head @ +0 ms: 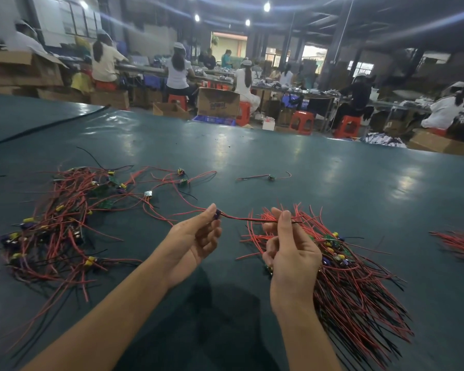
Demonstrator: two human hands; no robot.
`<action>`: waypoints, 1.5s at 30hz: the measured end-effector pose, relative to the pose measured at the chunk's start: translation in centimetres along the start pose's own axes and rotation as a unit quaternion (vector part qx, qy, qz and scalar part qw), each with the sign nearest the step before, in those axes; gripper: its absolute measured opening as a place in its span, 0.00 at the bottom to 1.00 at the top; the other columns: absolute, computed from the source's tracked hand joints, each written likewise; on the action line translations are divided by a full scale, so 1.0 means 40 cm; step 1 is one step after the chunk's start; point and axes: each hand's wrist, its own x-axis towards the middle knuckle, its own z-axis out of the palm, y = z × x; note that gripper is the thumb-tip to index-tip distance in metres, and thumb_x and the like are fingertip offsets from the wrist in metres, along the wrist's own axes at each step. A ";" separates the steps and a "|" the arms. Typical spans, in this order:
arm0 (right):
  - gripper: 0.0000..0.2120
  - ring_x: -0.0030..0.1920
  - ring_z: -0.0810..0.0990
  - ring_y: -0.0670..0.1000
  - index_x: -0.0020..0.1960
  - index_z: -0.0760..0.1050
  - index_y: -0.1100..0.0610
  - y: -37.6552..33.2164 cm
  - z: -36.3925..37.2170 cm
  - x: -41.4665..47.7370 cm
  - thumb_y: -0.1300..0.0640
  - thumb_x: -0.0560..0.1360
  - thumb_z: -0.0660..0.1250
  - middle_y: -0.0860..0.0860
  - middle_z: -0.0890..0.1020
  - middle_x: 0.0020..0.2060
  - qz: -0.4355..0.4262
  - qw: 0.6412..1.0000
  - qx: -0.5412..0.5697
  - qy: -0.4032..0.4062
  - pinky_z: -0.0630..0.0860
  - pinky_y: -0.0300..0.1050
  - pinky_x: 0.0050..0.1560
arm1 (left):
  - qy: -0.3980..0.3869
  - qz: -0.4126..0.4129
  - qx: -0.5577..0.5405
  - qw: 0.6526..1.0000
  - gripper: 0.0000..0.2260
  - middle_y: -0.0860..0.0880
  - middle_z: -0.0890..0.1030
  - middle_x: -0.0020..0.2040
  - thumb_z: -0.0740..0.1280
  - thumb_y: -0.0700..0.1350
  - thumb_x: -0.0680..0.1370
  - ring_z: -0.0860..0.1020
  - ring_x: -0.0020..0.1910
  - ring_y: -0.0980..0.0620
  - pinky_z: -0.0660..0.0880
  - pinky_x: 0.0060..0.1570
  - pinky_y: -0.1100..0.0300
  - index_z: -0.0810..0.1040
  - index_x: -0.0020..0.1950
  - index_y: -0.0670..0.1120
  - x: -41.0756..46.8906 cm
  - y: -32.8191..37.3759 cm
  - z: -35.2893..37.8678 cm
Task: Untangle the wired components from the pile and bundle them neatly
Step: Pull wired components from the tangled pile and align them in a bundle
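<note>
Your left hand (196, 236) pinches a wired component (218, 214), your right hand (292, 253) its wire (249, 218); worktop (332, 167) stretches wide beyond.

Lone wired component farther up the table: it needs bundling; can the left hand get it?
Likely yes once freed: nothing covers the lone component, but the left hand pinches another wire.

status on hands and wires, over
Left hand pinches component, right hand pinches its wire, strung between them. Another lead trails toward pile, may snag. Bundle lies by right hand.
</note>
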 end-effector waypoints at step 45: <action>0.15 0.30 0.75 0.44 0.36 0.84 0.55 0.054 0.047 -0.048 0.58 0.80 0.66 0.48 0.79 0.27 0.028 0.987 -0.139 -0.073 0.74 0.40 0.33 | -0.054 0.208 0.264 0.940 0.21 0.47 0.69 0.22 0.64 0.56 0.75 0.68 0.21 0.52 0.68 0.26 0.61 0.75 0.26 0.45 -0.005 -0.063 0.015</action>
